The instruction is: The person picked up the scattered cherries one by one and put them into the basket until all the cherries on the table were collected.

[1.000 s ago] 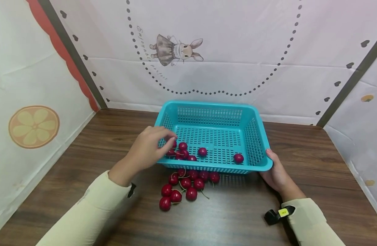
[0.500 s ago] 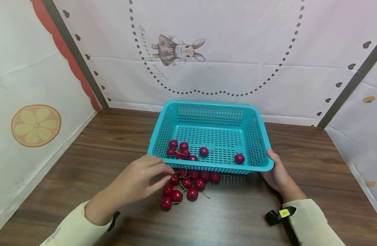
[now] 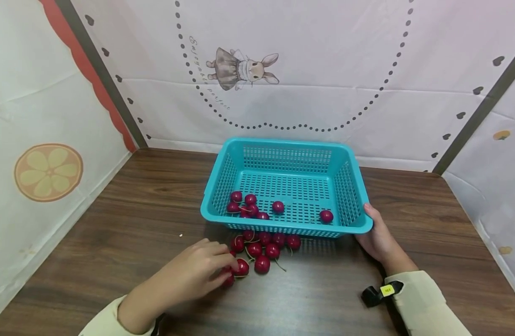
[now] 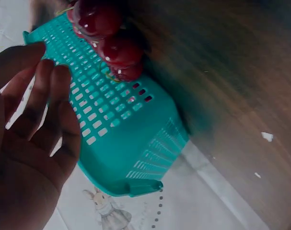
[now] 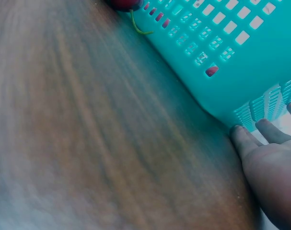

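In the head view, my left hand (image 3: 198, 268) reaches low over the table, its fingertips overlapping the cherries at the near left end of a loose pile of red cherries (image 3: 262, 264). The left wrist view shows that hand (image 4: 28, 148) with loosely bent fingers and nothing between them, cherries (image 4: 119, 50) a little apart. A turquoise plastic basket (image 3: 282, 227) stands behind the pile. Several cherries (image 3: 278, 207) lie inside, mostly at its left front. My right hand (image 3: 379, 235) holds the basket's right front corner, thumb at the rim and fingers against the outer wall (image 5: 241, 79).
The brown wooden table (image 3: 156, 186) runs back to a white printed cloth (image 3: 316, 107) behind the basket. Small white specks (image 4: 267, 136) lie on the wood left of the pile. A dark strap with a yellow label (image 3: 387, 290) sits at the right wrist.
My left hand has drawn back from over the basket's left front, down toward me, to the near left cherries on the table. The right hand and basket have stayed in place.
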Available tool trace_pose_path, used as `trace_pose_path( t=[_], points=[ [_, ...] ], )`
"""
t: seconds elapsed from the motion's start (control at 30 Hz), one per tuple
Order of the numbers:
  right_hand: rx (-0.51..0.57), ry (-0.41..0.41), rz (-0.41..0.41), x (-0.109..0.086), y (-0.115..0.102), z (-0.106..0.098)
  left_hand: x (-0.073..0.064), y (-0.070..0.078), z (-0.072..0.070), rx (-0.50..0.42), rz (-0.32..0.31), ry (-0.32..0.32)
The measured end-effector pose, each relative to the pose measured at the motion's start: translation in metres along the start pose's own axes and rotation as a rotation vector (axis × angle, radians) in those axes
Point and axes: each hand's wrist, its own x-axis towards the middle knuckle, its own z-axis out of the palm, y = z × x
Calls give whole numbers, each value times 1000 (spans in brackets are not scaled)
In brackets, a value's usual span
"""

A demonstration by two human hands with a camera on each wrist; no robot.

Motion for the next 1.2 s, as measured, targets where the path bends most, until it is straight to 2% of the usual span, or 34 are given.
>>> trace_pose_path(
  t=[0.13,0.23,0.47,0.6,0.9,1.2],
  points=[
    [2,1,-3,0,0,0,-3,-2,4,6,-53,-91],
    [5,1,-9,0,1,0,-3,-2,6,11,-78,-134],
    [3,3,-6,0,1,-1,-1,-3,6,47,-104,-180],
    [1,2,3,0,1,-1,0,-4,7,61,-92,-198],
    [3,13,11,-1,1,-1,10,-3,5,2,-122,-290],
    [9,12,8,0,0,0,10,-2,6,11,-131,-302]
  ],
)
